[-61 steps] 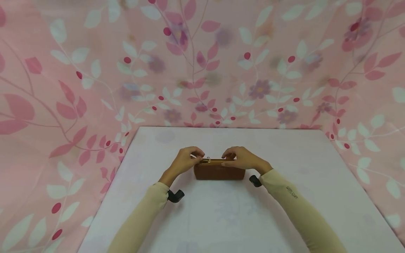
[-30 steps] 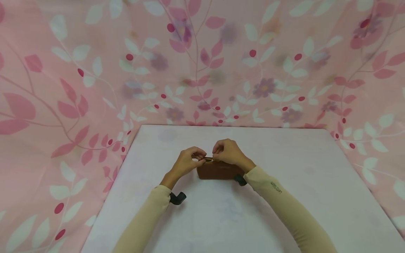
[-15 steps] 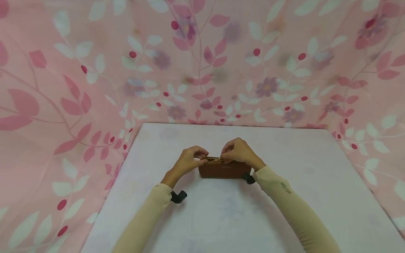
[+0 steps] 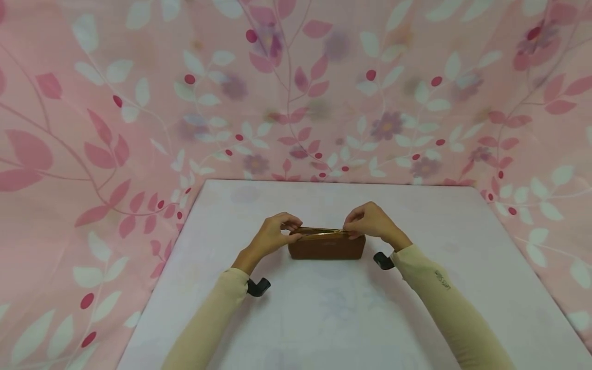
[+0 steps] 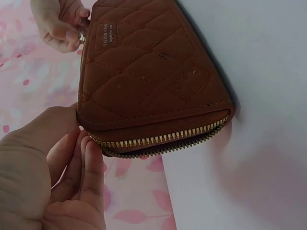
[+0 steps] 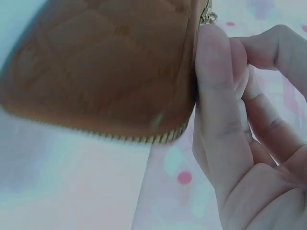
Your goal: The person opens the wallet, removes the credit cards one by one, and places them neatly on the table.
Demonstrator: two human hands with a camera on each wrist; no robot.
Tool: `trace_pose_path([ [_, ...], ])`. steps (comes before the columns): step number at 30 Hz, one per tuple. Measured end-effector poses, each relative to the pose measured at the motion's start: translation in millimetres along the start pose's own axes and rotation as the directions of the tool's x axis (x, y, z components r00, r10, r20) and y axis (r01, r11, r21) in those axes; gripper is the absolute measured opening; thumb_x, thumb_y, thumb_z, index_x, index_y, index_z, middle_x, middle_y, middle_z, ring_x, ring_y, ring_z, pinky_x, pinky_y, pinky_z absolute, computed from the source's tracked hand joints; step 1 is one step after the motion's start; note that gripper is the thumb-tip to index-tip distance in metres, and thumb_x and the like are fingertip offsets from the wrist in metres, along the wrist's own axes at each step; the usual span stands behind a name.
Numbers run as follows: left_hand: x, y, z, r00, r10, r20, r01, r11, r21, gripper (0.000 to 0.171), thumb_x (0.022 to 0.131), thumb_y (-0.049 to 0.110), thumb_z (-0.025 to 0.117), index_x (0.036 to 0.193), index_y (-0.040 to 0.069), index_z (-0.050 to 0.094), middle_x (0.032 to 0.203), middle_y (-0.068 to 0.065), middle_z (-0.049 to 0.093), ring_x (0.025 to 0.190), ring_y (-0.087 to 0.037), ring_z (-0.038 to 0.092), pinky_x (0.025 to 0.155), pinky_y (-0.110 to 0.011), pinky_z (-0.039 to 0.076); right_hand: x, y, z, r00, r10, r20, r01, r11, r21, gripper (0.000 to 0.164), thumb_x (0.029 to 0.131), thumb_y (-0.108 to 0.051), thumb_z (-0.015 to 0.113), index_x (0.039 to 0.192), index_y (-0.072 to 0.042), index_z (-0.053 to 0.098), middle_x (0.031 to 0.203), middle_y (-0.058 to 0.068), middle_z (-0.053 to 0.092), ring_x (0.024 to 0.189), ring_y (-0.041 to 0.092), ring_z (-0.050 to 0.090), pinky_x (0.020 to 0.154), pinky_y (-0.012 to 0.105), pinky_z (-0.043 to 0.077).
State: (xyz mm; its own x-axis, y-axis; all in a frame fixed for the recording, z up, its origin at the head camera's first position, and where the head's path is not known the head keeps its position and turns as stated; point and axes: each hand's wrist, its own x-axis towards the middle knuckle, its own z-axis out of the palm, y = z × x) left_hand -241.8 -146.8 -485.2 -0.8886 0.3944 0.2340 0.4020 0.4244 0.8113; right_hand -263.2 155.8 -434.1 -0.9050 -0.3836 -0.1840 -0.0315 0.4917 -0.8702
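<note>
A brown quilted zip-around wallet (image 4: 326, 250) stands on its long edge on the table, zipper side up. My left hand (image 4: 272, 235) pinches its upper left corner between thumb and fingers. Gold zipper teeth (image 5: 163, 139) run down that end, parted into a gap, in the left wrist view. Near the top right, my right hand (image 4: 373, 222) pinches the zipper pull (image 4: 339, 230), partly hidden by the fingers. Along the top, the mouth gapes from the left corner to the slider. In the right wrist view, the zipper's metal ring (image 6: 212, 18) shows just above my thumb tip.
The white cloth-covered table (image 4: 319, 313) extends around the wallet. Pink floral fabric (image 4: 287, 92) hangs behind and at both sides. A black wrist camera (image 4: 259, 287) sits by the left sleeve, another black camera (image 4: 383, 260) by the right.
My right hand moved left from the wallet's right side to the zipper pull, then drew it rightward along the top. The opening has lengthened. My left hand keeps its corner grip.
</note>
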Motion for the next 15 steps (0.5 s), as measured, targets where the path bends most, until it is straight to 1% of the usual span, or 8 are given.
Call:
trace_pose_path([
  [3, 0.2, -1.7, -1.2, 1.000, 0.017, 0.010, -0.017, 1.000, 0.001, 0.031, 0.080, 0.010, 0.081, 0.108, 0.003, 0.068, 0.103, 0.000, 0.065, 0.091, -0.013, 0.063, 0.086, -0.033, 0.053, -6, 5, -8, 1.000, 0.003, -0.006, -0.003, 1.000, 0.010, 0.013, 0.084, -0.011, 0.074, 0.087, 0.002, 0.072, 0.080, 0.014, 0.071, 0.069, 0.029, 0.071, 0.068, 0.039, 0.057],
  [8, -0.5, -6.2, -2.8, 0.998, 0.051, 0.021, -0.051, 0.999, 0.005, 0.034, 0.078, 0.012, 0.083, 0.108, 0.006, 0.068, 0.103, 0.000, 0.064, 0.092, -0.012, 0.062, 0.087, -0.029, 0.052, -15, 16, -19, 1.000, 0.023, -0.010, -0.023, 0.999, 0.031, 0.017, 0.086, -0.012, 0.073, 0.090, 0.004, 0.071, 0.083, 0.016, 0.071, 0.073, 0.031, 0.071, 0.074, 0.048, 0.056],
  [10, -0.9, -7.6, -3.2, 0.997, 0.068, 0.027, -0.068, 0.998, 0.005, 0.036, 0.078, 0.013, 0.084, 0.109, 0.006, 0.068, 0.104, 0.001, 0.063, 0.093, -0.012, 0.062, 0.088, -0.027, 0.051, -18, 21, -23, 0.999, 0.039, -0.015, -0.039, 0.999, 0.035, 0.019, 0.086, -0.013, 0.074, 0.092, 0.005, 0.071, 0.085, 0.018, 0.071, 0.074, 0.031, 0.071, 0.076, 0.049, 0.055],
  [15, -1.7, -8.0, -4.1, 0.994, 0.098, 0.042, -0.098, 0.995, -0.005, 0.039, 0.077, 0.017, 0.085, 0.111, 0.007, 0.067, 0.106, 0.001, 0.062, 0.097, -0.012, 0.062, 0.091, -0.026, 0.049, -27, 33, -35, 0.996, 0.081, -0.043, -0.079, 0.996, 0.047, 0.022, 0.086, -0.014, 0.074, 0.094, 0.006, 0.070, 0.086, 0.016, 0.071, 0.074, 0.028, 0.071, 0.075, 0.045, 0.056],
])
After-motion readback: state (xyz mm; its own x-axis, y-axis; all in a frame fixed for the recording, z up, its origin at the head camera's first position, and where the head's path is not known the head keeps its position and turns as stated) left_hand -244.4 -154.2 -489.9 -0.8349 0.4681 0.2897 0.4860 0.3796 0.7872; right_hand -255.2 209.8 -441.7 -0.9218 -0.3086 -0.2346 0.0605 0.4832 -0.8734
